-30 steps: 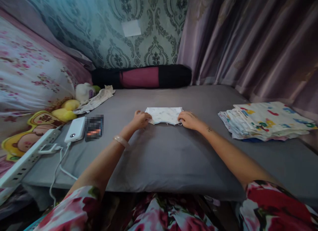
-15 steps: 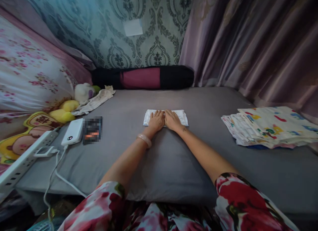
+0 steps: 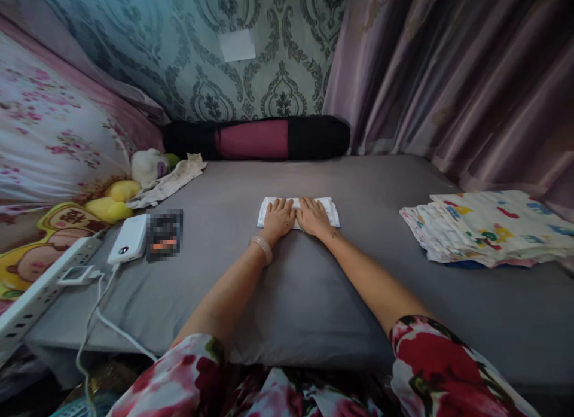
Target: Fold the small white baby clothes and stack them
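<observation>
A small white folded cloth [image 3: 330,210] lies on the grey bed sheet [image 3: 287,285] in the middle of the view. My left hand [image 3: 278,216] rests flat on the cloth's left half, fingers stretched out. My right hand [image 3: 313,215] lies flat beside it on the right half, fingers also extended. The two hands touch side by side at the cloth's centre, and only the cloth's two ends show past them. A pale bangle sits on my left wrist.
A stack of folded cloths with coloured prints [image 3: 487,227] lies at the right. At the left are a white power bank [image 3: 128,246], a dark phone [image 3: 164,234], a power strip [image 3: 40,291] with cables, plush toys [image 3: 112,201] and a crumpled cloth [image 3: 173,179]. A black-and-maroon bolster [image 3: 255,139] lies along the wall.
One second ago my hands held the cloth's two ends, wider apart. They came together onto its middle, the cloth now a narrower folded strip. Little moved in the last half second.
</observation>
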Action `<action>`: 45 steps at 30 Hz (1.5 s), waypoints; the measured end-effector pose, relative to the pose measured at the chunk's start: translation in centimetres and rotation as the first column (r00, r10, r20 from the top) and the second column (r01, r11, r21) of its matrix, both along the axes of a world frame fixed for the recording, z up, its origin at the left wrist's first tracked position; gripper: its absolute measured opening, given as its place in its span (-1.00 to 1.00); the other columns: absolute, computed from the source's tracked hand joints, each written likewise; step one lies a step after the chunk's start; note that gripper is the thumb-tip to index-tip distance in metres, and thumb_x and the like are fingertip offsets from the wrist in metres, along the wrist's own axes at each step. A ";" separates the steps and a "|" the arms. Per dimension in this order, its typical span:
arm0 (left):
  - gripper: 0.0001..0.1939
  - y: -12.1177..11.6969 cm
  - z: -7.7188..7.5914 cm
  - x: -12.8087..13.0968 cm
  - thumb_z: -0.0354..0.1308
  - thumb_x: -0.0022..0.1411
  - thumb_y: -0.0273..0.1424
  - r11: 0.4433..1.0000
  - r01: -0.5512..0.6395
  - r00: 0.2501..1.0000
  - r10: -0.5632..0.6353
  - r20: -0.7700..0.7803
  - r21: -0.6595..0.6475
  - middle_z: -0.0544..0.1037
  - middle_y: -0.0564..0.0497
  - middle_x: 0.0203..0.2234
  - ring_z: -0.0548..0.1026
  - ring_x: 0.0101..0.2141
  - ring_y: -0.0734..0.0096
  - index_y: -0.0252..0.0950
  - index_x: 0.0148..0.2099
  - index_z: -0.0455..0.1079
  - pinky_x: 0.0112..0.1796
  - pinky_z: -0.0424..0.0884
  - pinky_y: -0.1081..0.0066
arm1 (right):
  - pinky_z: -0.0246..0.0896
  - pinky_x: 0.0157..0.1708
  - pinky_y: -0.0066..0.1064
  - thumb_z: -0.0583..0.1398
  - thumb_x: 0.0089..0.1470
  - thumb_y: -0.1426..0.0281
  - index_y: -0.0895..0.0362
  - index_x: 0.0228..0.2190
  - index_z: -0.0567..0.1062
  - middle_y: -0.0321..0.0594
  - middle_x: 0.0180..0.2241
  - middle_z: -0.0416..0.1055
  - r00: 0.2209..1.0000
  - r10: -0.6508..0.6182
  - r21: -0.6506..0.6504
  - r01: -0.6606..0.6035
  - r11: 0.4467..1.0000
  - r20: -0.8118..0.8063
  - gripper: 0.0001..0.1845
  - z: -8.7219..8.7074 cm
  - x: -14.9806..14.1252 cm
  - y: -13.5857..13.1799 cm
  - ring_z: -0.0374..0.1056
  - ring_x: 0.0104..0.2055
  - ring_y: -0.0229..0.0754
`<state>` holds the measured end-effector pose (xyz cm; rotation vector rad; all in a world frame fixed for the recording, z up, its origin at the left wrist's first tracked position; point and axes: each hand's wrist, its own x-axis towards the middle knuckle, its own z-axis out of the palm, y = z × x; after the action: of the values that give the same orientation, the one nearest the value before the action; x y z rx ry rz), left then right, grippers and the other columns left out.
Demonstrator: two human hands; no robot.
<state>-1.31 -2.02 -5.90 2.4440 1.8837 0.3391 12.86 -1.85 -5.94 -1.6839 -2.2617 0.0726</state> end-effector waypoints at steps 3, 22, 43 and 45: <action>-0.45 -0.3 0.1 -0.2 -0.28 0.43 -0.18 0.999 -0.012 1.000 0.012 -0.019 0.032 0.24 -0.19 0.28 0.13 0.28 0.05 -0.28 0.32 0.15 0.25 -0.03 0.03 | -0.21 0.28 -0.08 -0.10 0.33 0.28 0.30 0.22 0.22 0.10 0.26 0.15 0.999 -0.040 -0.018 0.040 0.999 0.013 -0.45 0.0 0.2 -0.1 0.01 0.32 0.04; -0.39 -0.7 1.6 -4.0 -0.36 0.42 -0.12 0.993 -0.037 0.998 0.032 -0.049 -0.110 0.08 -0.13 0.35 0.01 0.33 0.01 -0.27 0.37 0.04 0.25 -0.10 -0.14 | -0.23 0.31 -0.04 -0.16 0.32 0.28 0.35 0.25 0.18 0.06 0.31 0.06 0.988 -0.119 -0.050 0.124 0.991 0.102 -0.40 0.0 3.7 -0.9 -0.09 0.36 0.03; -0.44 -0.2 1.4 -2.3 -0.33 0.44 -0.16 0.999 0.021 0.997 -0.024 -0.078 -0.037 0.20 -0.18 0.30 0.06 0.31 0.06 -0.30 0.31 0.15 0.23 -0.04 -0.12 | -0.22 0.30 -0.01 -0.18 0.34 0.23 0.29 0.24 0.21 0.06 0.30 0.09 0.990 -0.105 -0.062 0.112 0.992 0.099 -0.40 0.3 3.2 -0.5 -0.10 0.37 0.03; -0.42 0.0 1.3 -2.4 -0.34 0.43 -0.15 0.999 0.017 0.997 -0.021 -0.077 -0.051 0.18 -0.19 0.31 0.05 0.31 0.05 -0.30 0.32 0.13 0.24 -0.04 -0.13 | -0.23 0.30 0.00 -0.18 0.34 0.23 0.28 0.24 0.22 0.05 0.30 0.09 0.989 -0.106 -0.061 0.113 0.992 0.103 -0.41 0.1 3.3 -0.5 -0.09 0.37 0.03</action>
<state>-3.67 -2.06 -4.61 2.4757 1.8720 0.1960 16.16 -2.35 -5.86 -1.8825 -2.2554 0.0397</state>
